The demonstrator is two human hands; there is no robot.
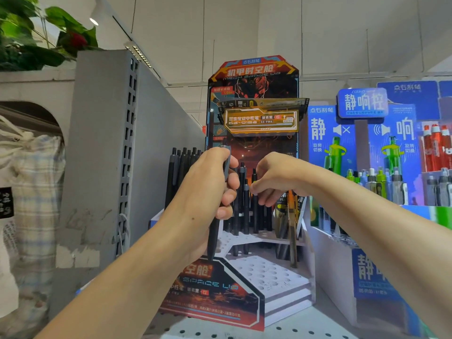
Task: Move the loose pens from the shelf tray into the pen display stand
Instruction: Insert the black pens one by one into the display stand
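Note:
The pen display stand (266, 272), white stepped tiers with round holes and a red-black printed back card, stands on the shelf in the middle of the head view. My left hand (208, 192) grips a black pen (215, 231) upright, tip down, in front of the stand's left side. My right hand (276, 179) reaches over the back tier, fingers curled by the top of a standing black pen (245, 206); whether it pinches that pen is unclear. Several black pens stand in the back holes (255, 216).
A grey metal shelf divider (117, 152) rises on the left. More black pens (182, 162) stand behind my left hand. A blue pen display (367, 148) with green and red pens fills the right. The perforated white shelf (244, 332) runs along the bottom.

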